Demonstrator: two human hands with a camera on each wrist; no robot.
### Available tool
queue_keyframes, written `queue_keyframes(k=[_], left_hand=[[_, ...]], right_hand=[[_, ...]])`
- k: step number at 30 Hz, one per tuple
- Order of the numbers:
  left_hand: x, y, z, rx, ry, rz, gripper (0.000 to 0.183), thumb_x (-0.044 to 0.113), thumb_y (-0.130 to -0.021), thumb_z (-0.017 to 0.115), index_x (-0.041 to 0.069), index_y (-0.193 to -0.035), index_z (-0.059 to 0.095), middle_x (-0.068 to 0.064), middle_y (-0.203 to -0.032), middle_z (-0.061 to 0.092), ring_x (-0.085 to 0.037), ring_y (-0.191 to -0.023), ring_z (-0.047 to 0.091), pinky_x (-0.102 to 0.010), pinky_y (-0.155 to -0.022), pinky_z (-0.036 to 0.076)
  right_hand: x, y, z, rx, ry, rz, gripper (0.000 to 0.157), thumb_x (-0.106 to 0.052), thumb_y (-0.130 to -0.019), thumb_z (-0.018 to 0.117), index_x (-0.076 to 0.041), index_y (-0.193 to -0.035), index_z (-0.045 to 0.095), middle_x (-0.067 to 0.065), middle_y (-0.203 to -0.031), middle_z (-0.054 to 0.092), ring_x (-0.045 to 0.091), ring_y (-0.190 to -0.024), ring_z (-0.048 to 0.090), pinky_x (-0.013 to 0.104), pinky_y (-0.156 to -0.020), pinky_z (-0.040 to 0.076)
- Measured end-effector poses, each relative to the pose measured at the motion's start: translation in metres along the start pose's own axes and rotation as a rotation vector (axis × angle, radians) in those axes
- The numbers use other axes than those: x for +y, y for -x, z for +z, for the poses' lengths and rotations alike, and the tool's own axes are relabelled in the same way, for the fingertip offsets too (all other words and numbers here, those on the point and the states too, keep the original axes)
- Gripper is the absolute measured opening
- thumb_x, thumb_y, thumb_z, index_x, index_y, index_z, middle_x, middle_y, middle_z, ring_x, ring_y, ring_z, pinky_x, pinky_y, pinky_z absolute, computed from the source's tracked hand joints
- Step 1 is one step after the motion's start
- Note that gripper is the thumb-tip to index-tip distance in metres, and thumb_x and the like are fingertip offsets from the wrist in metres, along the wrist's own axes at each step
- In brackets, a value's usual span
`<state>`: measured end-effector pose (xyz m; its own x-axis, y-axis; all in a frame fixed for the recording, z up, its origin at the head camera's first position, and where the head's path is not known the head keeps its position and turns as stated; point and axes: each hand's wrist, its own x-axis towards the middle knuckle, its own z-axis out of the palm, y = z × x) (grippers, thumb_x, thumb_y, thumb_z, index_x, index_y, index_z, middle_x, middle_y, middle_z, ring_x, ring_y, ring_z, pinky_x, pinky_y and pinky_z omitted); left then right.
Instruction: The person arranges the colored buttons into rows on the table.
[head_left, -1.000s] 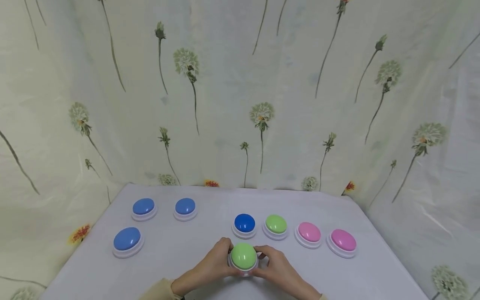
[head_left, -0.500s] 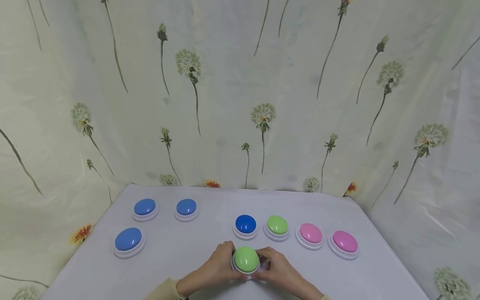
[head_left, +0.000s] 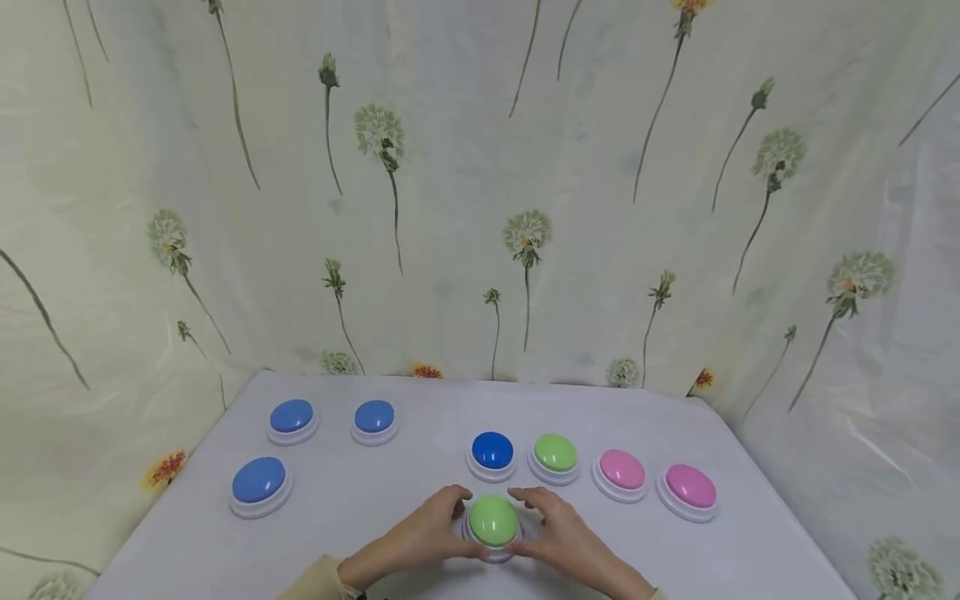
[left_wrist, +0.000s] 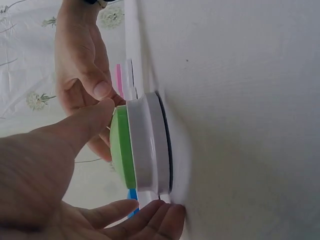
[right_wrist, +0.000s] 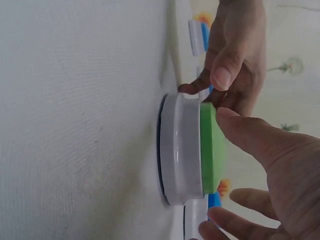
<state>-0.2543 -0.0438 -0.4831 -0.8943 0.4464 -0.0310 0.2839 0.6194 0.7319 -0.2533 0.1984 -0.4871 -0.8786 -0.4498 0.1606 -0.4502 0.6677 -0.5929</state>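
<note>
A green dome push button with a white base sits at the front middle of the table, its base down on the white surface in both wrist views. My left hand is at its left side, fingers spread and bent loosely around it. On the other side, my right hand has its fingers lifted off the rim, with a gap showing. Both thumbs lie near the button's front edge; whether they touch it I cannot tell. Just behind stand a dark blue button and another green button.
Two pink buttons, one lighter and one deeper, continue the row to the right. Three lighter blue buttons stand on the left of the white table. A flower-printed curtain encloses the back and sides.
Both hands' fingers have loosened and spread away from the green button's sides, which they gripped before. The button now stays on the table. The head view has shifted slightly.
</note>
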Motion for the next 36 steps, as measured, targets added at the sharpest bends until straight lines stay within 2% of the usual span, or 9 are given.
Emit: queue_keyframes(k=[5,11,17,21,24,28,32,36], left_hand=[[-0.001,0.007,-0.005,0.017,0.014,-0.02,0.078,0.045,-0.071,0.082,0.001,-0.127,0.053,-0.011,-0.113,0.061,-0.025,-0.103,0.059,-0.044,-0.087,0.054],[-0.006,0.023,-0.014,0.044,0.01,-0.041,0.071,0.042,-0.073,0.082,0.003,-0.126,0.054,-0.01,-0.114,0.062,-0.027,-0.103,0.059,-0.045,-0.086,0.054],[-0.009,0.038,-0.03,0.04,0.042,-0.019,0.067,0.041,-0.076,0.079,0.005,-0.126,0.055,-0.01,-0.117,0.061,-0.029,-0.107,0.058,-0.045,-0.085,0.054],[-0.011,0.046,-0.042,0.058,0.067,0.016,0.061,0.038,-0.078,0.079,0.005,-0.124,0.056,-0.01,-0.117,0.061,-0.031,-0.108,0.058,-0.04,-0.083,0.054],[-0.016,0.049,-0.05,0.083,0.08,0.042,0.058,0.038,-0.079,0.077,0.004,-0.122,0.057,-0.011,-0.117,0.061,-0.031,-0.108,0.058,-0.038,-0.081,0.054],[-0.027,0.052,-0.06,0.115,0.084,0.033,0.055,0.037,-0.081,0.076,0.003,-0.121,0.058,-0.012,-0.115,0.061,-0.032,-0.107,0.058,-0.04,-0.081,0.054],[-0.042,0.052,-0.068,0.171,0.067,-0.004,0.052,0.03,-0.081,0.077,0.0,-0.119,0.059,-0.014,-0.114,0.062,-0.032,-0.106,0.058,-0.042,-0.082,0.054],[-0.056,0.049,-0.08,0.274,0.041,-0.048,0.05,0.024,-0.079,0.079,0.0,-0.118,0.059,-0.015,-0.112,0.063,-0.031,-0.105,0.06,-0.043,-0.083,0.054]], right_hand=[[-0.004,0.001,0.001,0.067,-0.018,-0.035,0.07,-0.046,-0.076,0.078,-0.012,-0.133,0.055,0.005,-0.127,0.061,0.029,-0.115,0.058,0.037,-0.083,0.056],[-0.015,0.002,0.007,0.062,-0.032,-0.034,0.069,-0.048,-0.076,0.077,-0.014,-0.133,0.056,0.001,-0.127,0.059,0.027,-0.115,0.057,0.035,-0.084,0.054],[-0.028,-0.005,0.009,0.08,-0.006,-0.043,0.068,-0.049,-0.076,0.077,-0.023,-0.134,0.055,-0.007,-0.13,0.056,0.019,-0.117,0.054,0.033,-0.085,0.054],[-0.045,-0.014,0.009,0.072,-0.018,-0.064,0.067,-0.05,-0.076,0.076,-0.023,-0.134,0.055,-0.005,-0.133,0.056,0.02,-0.12,0.052,0.035,-0.085,0.055],[-0.056,-0.023,0.011,0.045,-0.032,-0.071,0.067,-0.055,-0.077,0.073,-0.025,-0.134,0.055,-0.003,-0.135,0.054,0.021,-0.123,0.051,0.033,-0.086,0.055],[-0.064,-0.037,0.017,0.018,-0.048,-0.081,0.068,-0.063,-0.076,0.068,-0.028,-0.134,0.054,-0.005,-0.135,0.054,0.019,-0.122,0.052,0.03,-0.086,0.054],[-0.066,-0.052,0.025,-0.009,-0.091,-0.09,0.066,-0.059,-0.078,0.07,-0.025,-0.133,0.056,-0.002,-0.131,0.057,0.023,-0.117,0.056,0.03,-0.083,0.055],[-0.068,-0.069,0.03,-0.021,-0.118,-0.118,0.063,-0.053,-0.081,0.071,-0.022,-0.133,0.056,0.001,-0.129,0.059,0.026,-0.113,0.057,0.032,-0.08,0.056]])
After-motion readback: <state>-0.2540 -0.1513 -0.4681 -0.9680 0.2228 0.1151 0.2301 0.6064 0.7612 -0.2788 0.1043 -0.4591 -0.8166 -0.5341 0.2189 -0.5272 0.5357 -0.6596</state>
